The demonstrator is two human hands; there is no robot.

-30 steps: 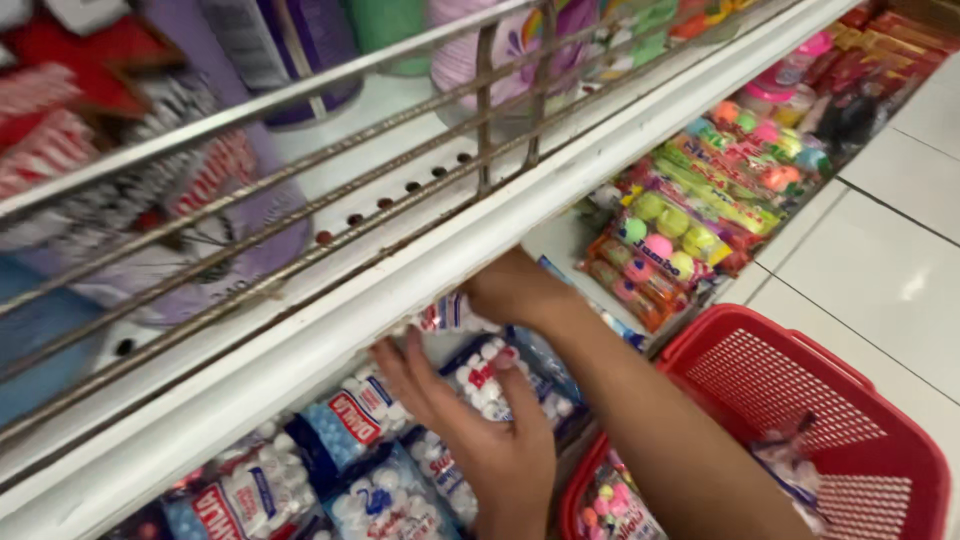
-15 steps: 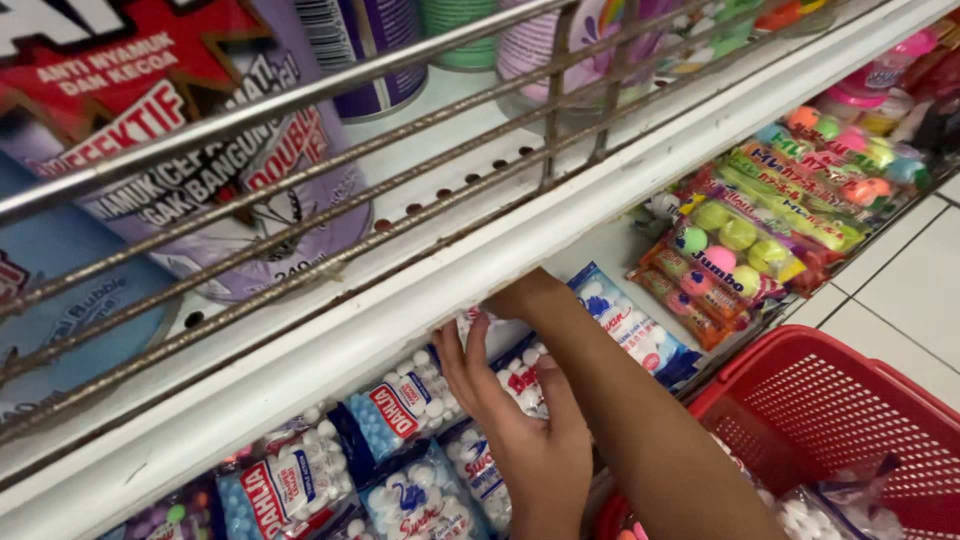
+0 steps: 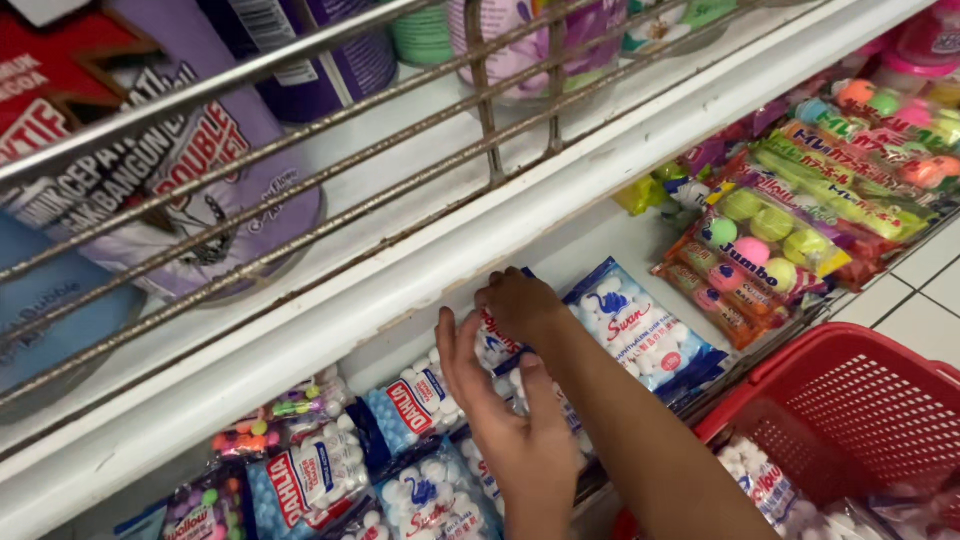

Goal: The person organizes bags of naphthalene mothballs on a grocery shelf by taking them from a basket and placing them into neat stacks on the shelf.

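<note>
My right hand (image 3: 520,303) reaches under the white shelf edge (image 3: 420,270), its fingers curled on a blue-and-white packet of white balls (image 3: 495,345). My right forearm runs down to the lower right. My left hand (image 3: 500,425) lies just below it, fingers spread and resting flat on the row of similar packets (image 3: 415,400). A larger blue-and-white packet (image 3: 640,325) sits right of my right hand.
A red plastic basket (image 3: 850,400) at the lower right holds a few packets (image 3: 765,485). Packets of coloured balls (image 3: 770,240) fill the shelf to the right. Above, a wire rail (image 3: 480,110) fronts purple cans and bottles. White floor tiles (image 3: 925,300) lie at the right.
The view has shifted and drawn closer. My right hand has curled tighter on the packet under the shelf edge, and my left hand has spread its fingers over the packets below.
</note>
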